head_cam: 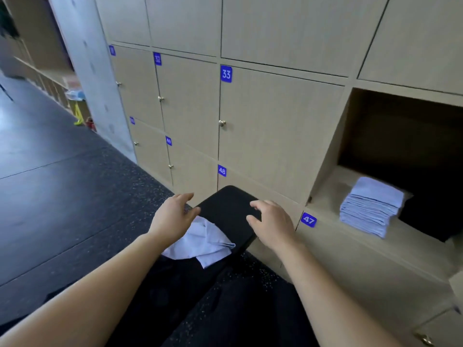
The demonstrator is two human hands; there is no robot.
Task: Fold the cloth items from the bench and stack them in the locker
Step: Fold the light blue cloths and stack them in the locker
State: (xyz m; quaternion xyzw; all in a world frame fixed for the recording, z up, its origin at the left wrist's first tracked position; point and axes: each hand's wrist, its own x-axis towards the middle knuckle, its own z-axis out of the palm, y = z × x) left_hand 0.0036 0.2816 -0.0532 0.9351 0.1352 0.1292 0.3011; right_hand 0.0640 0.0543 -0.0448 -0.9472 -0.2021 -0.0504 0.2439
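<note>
One cloth (201,242) that I can see, crumpled on the table (225,202) just under my left hand (172,216). Both it and the right hand (273,221) hover spread, holding nothing. Next, I'd guess: grab, flatten, fold, then onto the stack (373,204) in the locker (330,156).

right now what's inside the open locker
A stack of folded light blue cloths sits near the front of the open locker. The back is too dark to see into.

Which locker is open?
The locker right of door 33, just above the 47 tag. It shows a dark inside with a stack of folded cloths; the other doors look shut.
</note>
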